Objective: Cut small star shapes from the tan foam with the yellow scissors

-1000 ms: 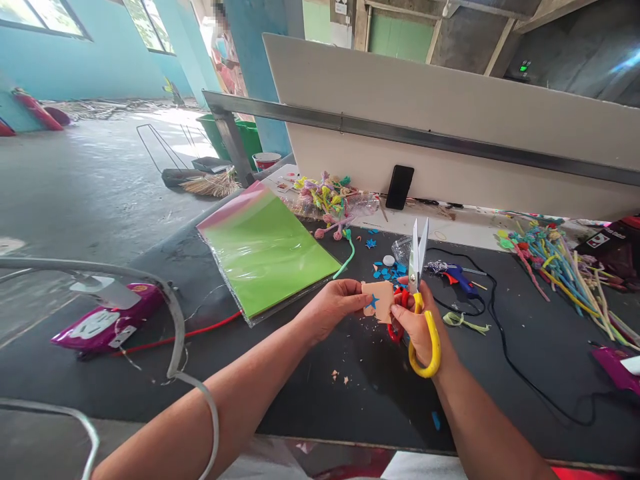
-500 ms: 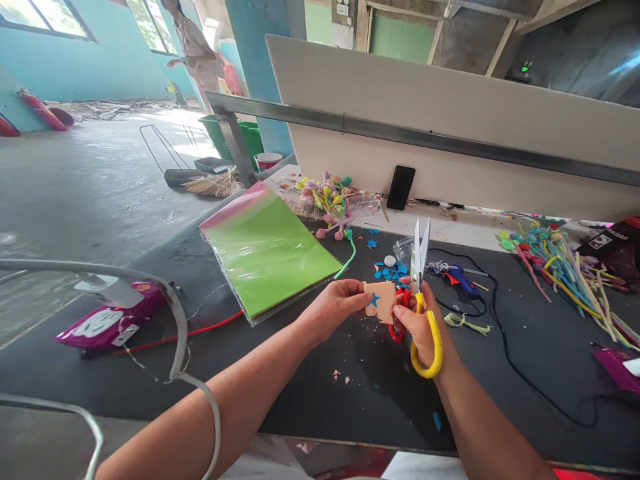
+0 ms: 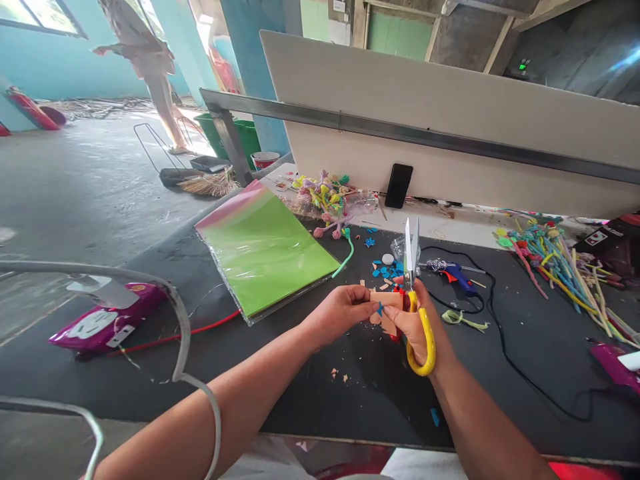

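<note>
My left hand point(image 3: 345, 310) pinches a small peach sheet point(image 3: 390, 299) together with a small blue star point(image 3: 381, 309), which is partly covered by the fingertips. My right hand point(image 3: 414, 327) carries scissors point(image 3: 412, 257), their blades pointing up and slightly apart, with one yellow handle and one red. Its thumb and fingers also press on the peach sheet's right side. Beyond the hands lie blue scraps point(image 3: 387, 270) and another blue star point(image 3: 369, 242). Tiny peach offcuts point(image 3: 345, 378) are scattered on the black tabletop point(image 3: 310, 407) below.
Left of my hands is a plastic-wrapped green sheet pack point(image 3: 270, 253), with a purple power strip point(image 3: 107, 317) and grey cable point(image 3: 183, 333). A blue glue gun point(image 3: 460, 279), pipe-cleaner stems point(image 3: 560, 267) and a propped phone point(image 3: 399, 186) lie beyond. A person point(image 3: 145, 60) stands in the background.
The peach sheet has tilted and bent between my hands, and my left fingers have closed over the star. The scissors shifted slightly left. The background person has moved left.
</note>
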The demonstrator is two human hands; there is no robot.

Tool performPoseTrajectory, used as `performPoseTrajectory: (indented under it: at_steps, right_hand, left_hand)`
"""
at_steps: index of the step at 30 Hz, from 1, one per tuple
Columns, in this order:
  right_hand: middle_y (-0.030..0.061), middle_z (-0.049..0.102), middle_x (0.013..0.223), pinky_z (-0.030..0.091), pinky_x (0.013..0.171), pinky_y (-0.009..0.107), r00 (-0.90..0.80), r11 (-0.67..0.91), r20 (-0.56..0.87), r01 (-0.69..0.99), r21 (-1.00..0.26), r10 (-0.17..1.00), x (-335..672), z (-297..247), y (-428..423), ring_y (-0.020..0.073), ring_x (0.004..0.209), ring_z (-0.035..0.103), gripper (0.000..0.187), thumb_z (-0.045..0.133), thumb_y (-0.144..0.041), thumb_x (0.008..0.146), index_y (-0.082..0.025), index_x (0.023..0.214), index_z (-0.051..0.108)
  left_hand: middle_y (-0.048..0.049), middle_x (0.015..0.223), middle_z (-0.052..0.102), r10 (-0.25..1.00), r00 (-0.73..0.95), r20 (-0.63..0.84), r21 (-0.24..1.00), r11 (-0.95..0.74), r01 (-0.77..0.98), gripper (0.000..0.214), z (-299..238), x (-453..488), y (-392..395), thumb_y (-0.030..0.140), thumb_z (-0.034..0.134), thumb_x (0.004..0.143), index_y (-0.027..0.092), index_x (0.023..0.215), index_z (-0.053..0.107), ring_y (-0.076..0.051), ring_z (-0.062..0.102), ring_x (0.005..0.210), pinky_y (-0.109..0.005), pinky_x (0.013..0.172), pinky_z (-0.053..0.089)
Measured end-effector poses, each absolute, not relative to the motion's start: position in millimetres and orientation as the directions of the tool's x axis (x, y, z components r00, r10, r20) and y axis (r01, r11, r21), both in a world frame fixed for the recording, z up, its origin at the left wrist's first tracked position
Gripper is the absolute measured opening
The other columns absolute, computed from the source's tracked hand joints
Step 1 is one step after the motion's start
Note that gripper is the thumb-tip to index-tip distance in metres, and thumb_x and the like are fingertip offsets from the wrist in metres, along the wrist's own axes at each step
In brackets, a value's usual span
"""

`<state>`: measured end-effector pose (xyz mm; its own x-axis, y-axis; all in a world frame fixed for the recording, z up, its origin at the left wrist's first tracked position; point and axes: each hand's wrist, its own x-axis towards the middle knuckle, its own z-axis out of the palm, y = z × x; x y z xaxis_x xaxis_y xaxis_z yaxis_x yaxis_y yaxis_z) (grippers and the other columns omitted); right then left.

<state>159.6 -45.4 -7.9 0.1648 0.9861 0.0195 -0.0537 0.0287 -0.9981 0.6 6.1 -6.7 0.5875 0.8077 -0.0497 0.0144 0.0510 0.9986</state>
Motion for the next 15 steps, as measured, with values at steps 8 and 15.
performPoseTrajectory:
  at_steps: [8,15]
  right_hand:
    - [-0.0049,0.061,0.082,0.053,0.062,0.028,0.177,0.045,0.045,0.005,-0.999,0.983,160.2,-12.5,-43.6,0.0160,0.071,0.065,0.048,0.071,-0.023,0.068,-0.032,0.108,0.046]
    - [-0.0051,0.061,0.078,0.053,0.062,0.032,0.213,0.016,0.021,0.025,-1.000,0.977,155.6,-4.7,-44.9,0.0185,0.069,0.065,0.047,0.072,-0.027,0.064,-0.031,0.104,0.047]
  left_hand:
    - [-0.0016,0.065,0.060,0.758,0.647,-0.081,0.964,0.224,-0.142,0.034,-1.1,-2.9,7.5,0.047,0.068,0.072,0.013,0.070,0.064,-0.010,0.052,0.060,-0.022,0.061,0.039]
    - [-0.0046,0.069,0.064,0.736,0.668,-0.108,0.931,0.310,-0.192,0.043,-2.5,-3.0,9.3,0.054,0.060,0.076,0.012,0.077,0.067,-0.011,0.057,0.062,-0.024,0.065,0.044]
